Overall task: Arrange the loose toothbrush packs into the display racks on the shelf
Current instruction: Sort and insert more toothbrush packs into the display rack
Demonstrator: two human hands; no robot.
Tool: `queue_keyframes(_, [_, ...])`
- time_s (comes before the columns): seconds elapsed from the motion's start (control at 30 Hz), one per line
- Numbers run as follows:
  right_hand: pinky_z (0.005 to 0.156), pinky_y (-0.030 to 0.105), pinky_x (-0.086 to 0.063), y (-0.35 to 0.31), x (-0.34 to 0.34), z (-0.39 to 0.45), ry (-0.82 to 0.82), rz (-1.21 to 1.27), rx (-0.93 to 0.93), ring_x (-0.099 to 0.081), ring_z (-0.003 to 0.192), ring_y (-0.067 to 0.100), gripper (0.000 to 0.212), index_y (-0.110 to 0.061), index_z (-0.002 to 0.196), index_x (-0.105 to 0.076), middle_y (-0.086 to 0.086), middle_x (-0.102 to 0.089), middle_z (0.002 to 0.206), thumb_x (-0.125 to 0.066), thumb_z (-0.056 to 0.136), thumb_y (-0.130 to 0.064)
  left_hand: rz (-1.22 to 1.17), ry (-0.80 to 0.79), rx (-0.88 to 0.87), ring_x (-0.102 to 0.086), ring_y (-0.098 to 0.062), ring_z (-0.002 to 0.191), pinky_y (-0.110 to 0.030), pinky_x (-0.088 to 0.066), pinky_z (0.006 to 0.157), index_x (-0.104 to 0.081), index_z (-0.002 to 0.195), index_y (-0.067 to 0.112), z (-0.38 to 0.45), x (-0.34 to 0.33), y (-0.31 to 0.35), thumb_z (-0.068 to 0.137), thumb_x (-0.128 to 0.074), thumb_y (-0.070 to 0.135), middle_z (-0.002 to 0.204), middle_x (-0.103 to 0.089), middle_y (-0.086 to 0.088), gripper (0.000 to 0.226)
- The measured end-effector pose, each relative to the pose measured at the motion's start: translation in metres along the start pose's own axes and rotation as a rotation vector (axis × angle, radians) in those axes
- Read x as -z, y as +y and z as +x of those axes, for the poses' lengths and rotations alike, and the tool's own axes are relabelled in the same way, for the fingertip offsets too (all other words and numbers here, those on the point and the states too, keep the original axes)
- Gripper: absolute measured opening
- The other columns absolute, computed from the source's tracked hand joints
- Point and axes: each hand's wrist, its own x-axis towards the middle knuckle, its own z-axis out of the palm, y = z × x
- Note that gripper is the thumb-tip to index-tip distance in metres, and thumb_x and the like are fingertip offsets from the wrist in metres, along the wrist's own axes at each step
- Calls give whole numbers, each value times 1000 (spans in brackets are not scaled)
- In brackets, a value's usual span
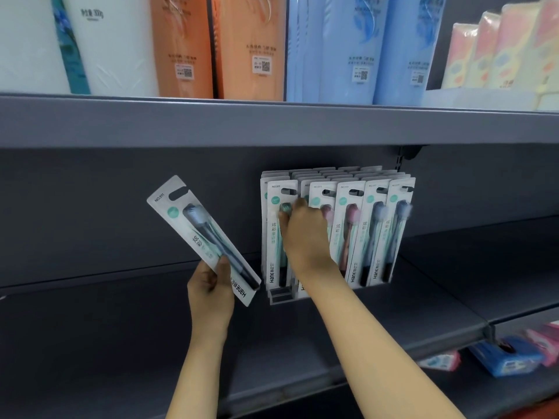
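My left hand (211, 285) grips the lower end of a white toothbrush pack (199, 234) with a dark blue brush, tilted up and to the left, in front of the grey shelf. To its right a clear display rack (279, 296) stands on the shelf, filled with several rows of upright toothbrush packs (375, 231). My right hand (305, 234) reaches into the rack's left side, its fingers curled over the front pack with a green brush (273, 237). Part of that pack is hidden behind the hand.
The grey shelf board (90, 328) runs left of the rack. The upper shelf (272, 122) carries tall white, orange and blue product packs (251, 46). Blue and pink packets (508, 356) lie on a lower shelf at the right.
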Motion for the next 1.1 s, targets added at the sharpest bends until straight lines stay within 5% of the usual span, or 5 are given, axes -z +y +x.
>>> queue_keyframes(0.2, [56,27,-14,-2,7,-4,7,-93,61,-65,83,20,23,-6,110,-53,6,-67,95,-39,102,-22,6,-38,-18,-62,9,64,-5,-46,62,-64,90,19,-7,-6,2,98,-49,8,67,-69,15,20])
queue_keyframes(0.43, [66,24,-29,-1,10,2,-66,-159,76,-65,93,21,19,-3,114,-51,9,-67,103,-43,98,-12,-21,-43,12,-62,9,70,-5,-46,63,-64,95,21,-12,-7,5,99,-48,10,76,-67,14,20])
queue_keyframes(0.63, [66,23,-31,-9,27,-6,-41,103,71,-64,83,18,51,-9,139,-24,2,-61,86,-48,97,-25,-10,-38,23,-63,9,73,-10,-46,68,-64,90,23,-13,-4,6,99,-48,10,81,-68,13,23])
queue_keyframes(0.8, [93,36,-42,-18,36,10,-190,118,116,-55,116,25,65,-20,150,-13,8,-55,132,-50,96,-29,0,-44,39,-65,7,78,-18,-47,75,-64,94,24,-12,-4,7,99,-48,11,88,-69,12,21])
queue_keyframes(1.1, [73,29,-34,-15,28,22,-208,100,60,-57,111,29,54,-15,145,-23,12,-57,124,-47,97,-25,32,-45,11,-64,4,76,-9,-48,67,-64,95,18,-7,-4,8,98,-49,10,87,-68,9,18])
